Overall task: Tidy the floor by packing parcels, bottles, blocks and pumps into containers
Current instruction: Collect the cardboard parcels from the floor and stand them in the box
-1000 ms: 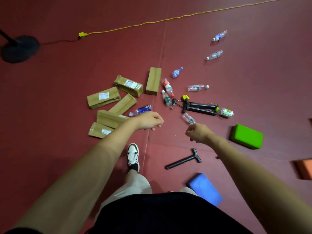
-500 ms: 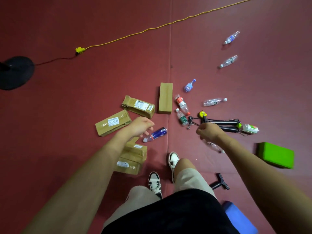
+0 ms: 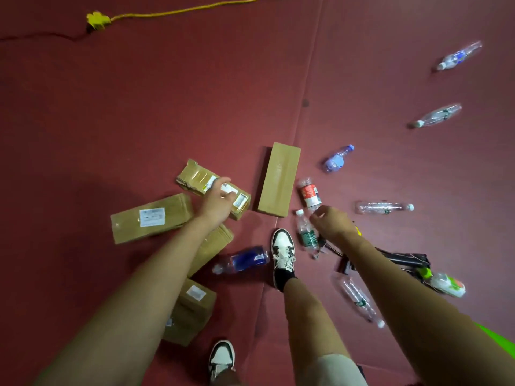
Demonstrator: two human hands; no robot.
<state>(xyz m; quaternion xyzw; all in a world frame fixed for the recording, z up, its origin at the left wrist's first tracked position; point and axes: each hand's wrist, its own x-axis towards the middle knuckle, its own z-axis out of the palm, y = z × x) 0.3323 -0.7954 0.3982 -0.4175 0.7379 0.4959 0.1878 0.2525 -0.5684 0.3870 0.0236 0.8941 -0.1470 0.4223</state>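
My left grip [image 3: 218, 200] is hovering over the torn parcel [image 3: 195, 176], fingers apart and loosely stretched across its labelled end; I cannot tell whether they are touching the card. My right grip [image 3: 330, 222] is reaching in at the neck of the red bottle [image 3: 309, 193] with fingers curled, and I cannot tell whether they are pinching it or holding nothing. The green bottle [image 3: 306, 235] is lying just beside that grip, on its left, cap pointing away from me.

The plain parcel [image 3: 278, 179] is lying between my two grips, just right of the torn one. The labelled parcel [image 3: 152, 218] is lying left of my left wrist. My left forearm is crossing over the slim parcel [image 3: 216, 243] and hiding part of it, and the near parcel [image 3: 192, 310] is sitting closer to me. The blue bottle [image 3: 245, 260] is lying just beside my front shoe [image 3: 282, 252].

My right forearm is covering part of the black pump [image 3: 401, 259]; the bright bottle [image 3: 448, 285] is lying at the pump's right end, and the near bottle [image 3: 358, 299] is lying beside my forearm. Right of the red one the clear bottle [image 3: 383, 208] is lying; beyond it the small bottle [image 3: 337, 160], then the far bottle [image 3: 436, 115] and the farthest bottle [image 3: 457, 57], well apart from my grips. A corner of the green block [image 3: 505, 344] is showing by my right arm. A yellow cable [image 3: 181, 12] is trailing across the top of the red floor [image 3: 139, 107]
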